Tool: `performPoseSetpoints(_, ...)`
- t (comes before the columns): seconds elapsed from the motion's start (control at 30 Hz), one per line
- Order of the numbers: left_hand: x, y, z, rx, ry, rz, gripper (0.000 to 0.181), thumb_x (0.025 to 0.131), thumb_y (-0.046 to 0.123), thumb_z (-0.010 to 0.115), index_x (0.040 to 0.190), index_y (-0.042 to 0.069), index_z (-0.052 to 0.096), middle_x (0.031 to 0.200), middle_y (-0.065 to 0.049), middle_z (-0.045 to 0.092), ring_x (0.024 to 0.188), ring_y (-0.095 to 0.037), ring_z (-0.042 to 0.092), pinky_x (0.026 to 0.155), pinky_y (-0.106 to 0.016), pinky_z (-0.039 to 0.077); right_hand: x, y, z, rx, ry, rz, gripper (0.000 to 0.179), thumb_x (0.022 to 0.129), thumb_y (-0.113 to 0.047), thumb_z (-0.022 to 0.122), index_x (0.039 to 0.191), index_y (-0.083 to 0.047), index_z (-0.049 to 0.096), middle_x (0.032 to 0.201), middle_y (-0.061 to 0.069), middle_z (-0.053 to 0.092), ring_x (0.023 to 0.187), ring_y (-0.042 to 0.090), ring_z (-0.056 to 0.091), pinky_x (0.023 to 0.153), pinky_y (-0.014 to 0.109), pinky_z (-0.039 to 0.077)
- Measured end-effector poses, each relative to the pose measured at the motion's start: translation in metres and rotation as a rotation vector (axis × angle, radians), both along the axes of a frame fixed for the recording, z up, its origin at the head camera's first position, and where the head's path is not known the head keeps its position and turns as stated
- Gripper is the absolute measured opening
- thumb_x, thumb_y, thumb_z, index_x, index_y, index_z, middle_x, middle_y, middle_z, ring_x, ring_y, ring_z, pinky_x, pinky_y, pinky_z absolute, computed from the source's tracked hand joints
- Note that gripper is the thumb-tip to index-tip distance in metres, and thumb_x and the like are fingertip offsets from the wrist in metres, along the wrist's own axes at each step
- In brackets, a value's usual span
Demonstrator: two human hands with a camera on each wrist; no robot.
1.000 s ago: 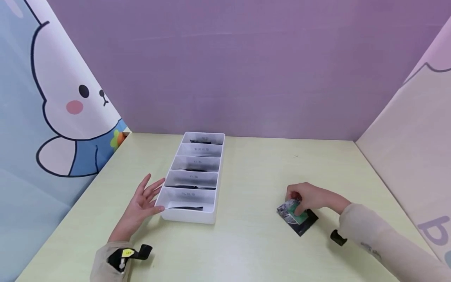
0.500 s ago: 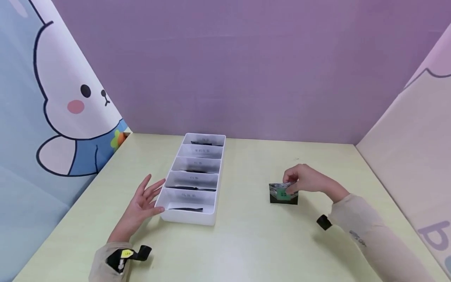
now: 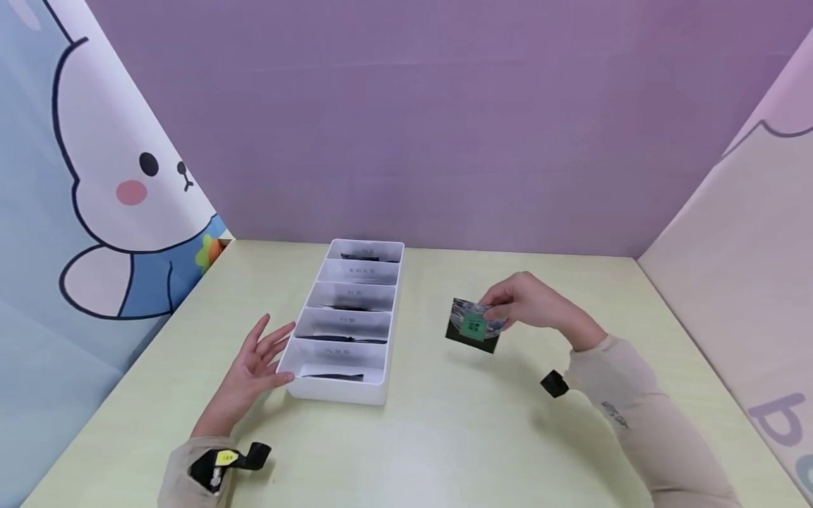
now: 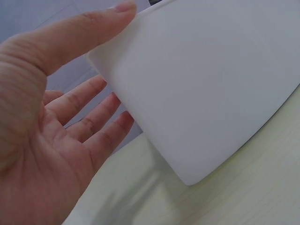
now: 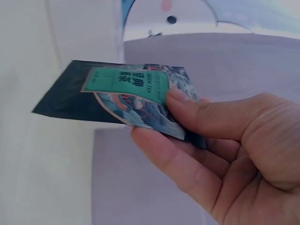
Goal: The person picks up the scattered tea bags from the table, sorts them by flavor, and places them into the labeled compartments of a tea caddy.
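My right hand (image 3: 532, 309) pinches a green tea sachet (image 3: 473, 326) between thumb and fingers, above the table to the right of the box. In the right wrist view the sachet (image 5: 117, 91) is dark, with a wave pattern and a green label reading GREEN TEA. A white divided box (image 3: 370, 392) stands left of centre, and dark sachets lie in its compartments. Beside its near left corner is my left hand (image 3: 254, 370), fingers extended. The left wrist view has that thumb (image 4: 108, 21) at the rim and the fingertips right at the wall of the box (image 4: 197, 89).
Each compartment carries a small printed label on its back wall. A pale table (image 3: 438, 444) lies beneath everything. Behind it rises a purple backdrop (image 3: 444, 127), with a rabbit-print panel (image 3: 108, 176) on the left and a pale panel (image 3: 743, 282) on the right.
My right hand has lifted the sachet from the table and carried it leftward and away from me, toward the box. The left hand and the box stay where they were.
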State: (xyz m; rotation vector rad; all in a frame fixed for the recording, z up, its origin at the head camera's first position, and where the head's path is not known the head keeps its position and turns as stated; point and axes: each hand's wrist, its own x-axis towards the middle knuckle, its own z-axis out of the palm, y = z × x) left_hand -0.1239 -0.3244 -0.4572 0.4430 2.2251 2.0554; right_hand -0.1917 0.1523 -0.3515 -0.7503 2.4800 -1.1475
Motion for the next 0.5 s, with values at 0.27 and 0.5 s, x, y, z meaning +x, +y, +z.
performPoseSetpoints(0.27,0.002,-0.002,0.0,-0.036,-0.022,0.016,0.11,0.087,-0.006,0.071,0.16,0.02,-0.008,0.161,-0.011,0.029,0.127,0.009,0.043,0.099,-0.011,0.039,0.008,-0.032,0.014,-0.076,0.044,0.012,0.011,0.091,0.001,0.069,0.1,0.001,0.076,0.09,0.007,0.075,0.074,0.018,0.071,0.067,0.034,0.06)
performPoseSetpoints(0.5,0.001,-0.001,0.0,-0.025,-0.022,0.009,0.11,0.087,-0.007,0.07,0.16,0.021,-0.007,0.161,-0.008,0.031,0.128,0.008,0.042,0.1,-0.011,0.038,0.011,-0.059,0.022,-0.174,0.121,0.013,0.006,0.085,0.0,0.076,0.091,-0.001,0.077,0.08,0.004,0.074,0.067,0.018,0.07,0.065,0.034,0.06)
